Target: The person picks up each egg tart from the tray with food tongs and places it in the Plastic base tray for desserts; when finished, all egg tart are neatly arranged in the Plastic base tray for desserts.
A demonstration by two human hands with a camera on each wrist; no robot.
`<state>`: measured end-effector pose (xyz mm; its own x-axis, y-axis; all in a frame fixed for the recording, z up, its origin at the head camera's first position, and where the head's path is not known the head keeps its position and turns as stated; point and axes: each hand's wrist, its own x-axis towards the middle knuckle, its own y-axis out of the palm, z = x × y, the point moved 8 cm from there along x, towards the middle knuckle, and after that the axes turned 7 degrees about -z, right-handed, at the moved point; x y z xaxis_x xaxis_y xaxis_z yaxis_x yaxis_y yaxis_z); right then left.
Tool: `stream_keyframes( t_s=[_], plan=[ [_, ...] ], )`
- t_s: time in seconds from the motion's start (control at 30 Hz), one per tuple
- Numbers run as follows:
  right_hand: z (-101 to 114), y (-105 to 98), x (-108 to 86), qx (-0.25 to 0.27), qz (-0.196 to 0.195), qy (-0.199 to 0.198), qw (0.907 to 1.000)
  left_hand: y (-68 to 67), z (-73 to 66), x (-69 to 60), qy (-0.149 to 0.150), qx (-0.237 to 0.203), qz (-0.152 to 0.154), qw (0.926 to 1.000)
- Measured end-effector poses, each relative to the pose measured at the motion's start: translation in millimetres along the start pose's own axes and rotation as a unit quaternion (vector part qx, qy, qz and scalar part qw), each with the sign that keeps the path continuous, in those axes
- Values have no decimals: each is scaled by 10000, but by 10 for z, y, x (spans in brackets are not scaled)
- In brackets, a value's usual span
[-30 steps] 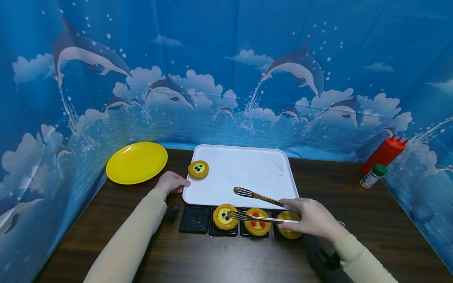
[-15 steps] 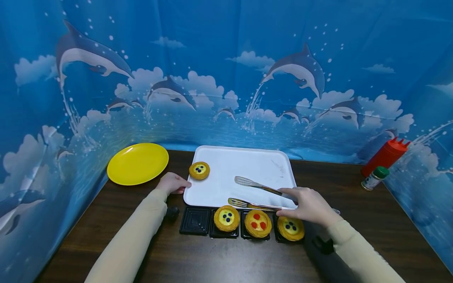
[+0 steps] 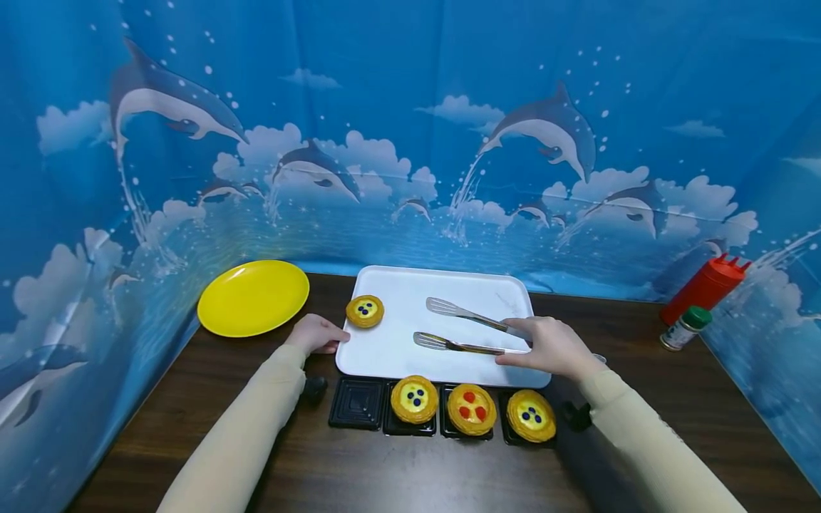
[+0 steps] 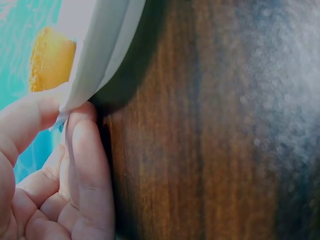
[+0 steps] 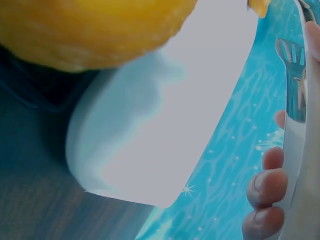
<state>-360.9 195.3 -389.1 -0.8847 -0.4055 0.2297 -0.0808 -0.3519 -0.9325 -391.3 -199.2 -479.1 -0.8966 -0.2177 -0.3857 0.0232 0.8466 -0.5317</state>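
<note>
My left hand (image 3: pixel 316 333) pinches the left rim of a white tray (image 3: pixel 391 356), thumb on top and fingers beneath, as the left wrist view shows. My right hand (image 3: pixel 548 348) grips metal tongs (image 3: pixel 471 315) with slotted ends, spread apart over the tray with nothing between them. One egg tart (image 3: pixel 365 311) with blue dots rests on the tray's left side. Along the front sit a blue-dotted tart (image 3: pixel 414 399), a red-dotted tart (image 3: pixel 472 409) and another blue-dotted tart (image 3: pixel 531 415), each on a black square holder.
A black square holder (image 3: pixel 356 403) with no tart stands at the left of the row. To the far left is a yellow plate (image 3: pixel 253 298). A red squeeze bottle (image 3: pixel 704 288) and a green-capped shaker (image 3: pixel 686 328) stand at the right, before a blue dolphin curtain (image 3: pixel 410 142).
My right hand has moved the tongs away from over the front tarts, up and back over the tray, uncovering the right-hand tart. The left hand keeps its hold on the tray rim.
</note>
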Motion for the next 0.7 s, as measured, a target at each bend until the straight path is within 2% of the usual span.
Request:
stream_keyframes(
  t_s=[0.27, 0.53, 0.7],
  plan=[
    [-6, 63, 221, -106, 72, -22, 9999, 1, 12, 35, -65, -7, -48, 10000],
    [-30, 199, 444, -207, 367, 218, 9989, 20, 87, 152, -224, 3, -105, 9997],
    [-1, 268, 586, -156, 528, 331, 9979, 22, 94, 170, -231, 42, -107, 9997]
  ],
)
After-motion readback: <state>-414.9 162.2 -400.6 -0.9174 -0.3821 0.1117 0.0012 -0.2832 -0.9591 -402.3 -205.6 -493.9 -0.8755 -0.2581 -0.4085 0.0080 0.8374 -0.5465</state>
